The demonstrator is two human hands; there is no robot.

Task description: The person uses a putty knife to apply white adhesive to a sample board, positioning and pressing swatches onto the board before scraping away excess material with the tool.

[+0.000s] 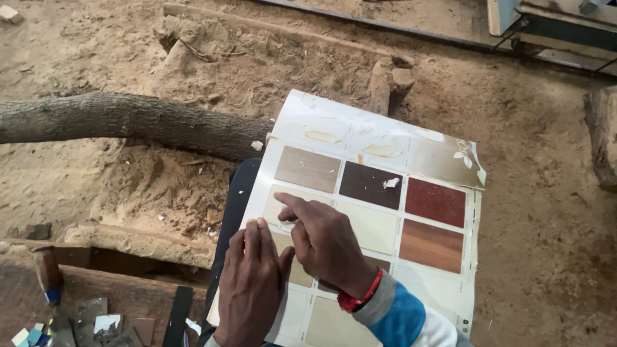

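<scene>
- Wood-grain laminate sample board [411,193] rests on the person's lap, over the sawdust floor [546,244].
- Right hand [324,241]: index finger extended, tip touching a pale beige swatch [283,207]; other fingers curled, holding nothing.
- Left hand [252,283]: flat on the board's lower left, fingers together, gripping nothing.
- Log [128,122] lies beyond the board.
</scene>
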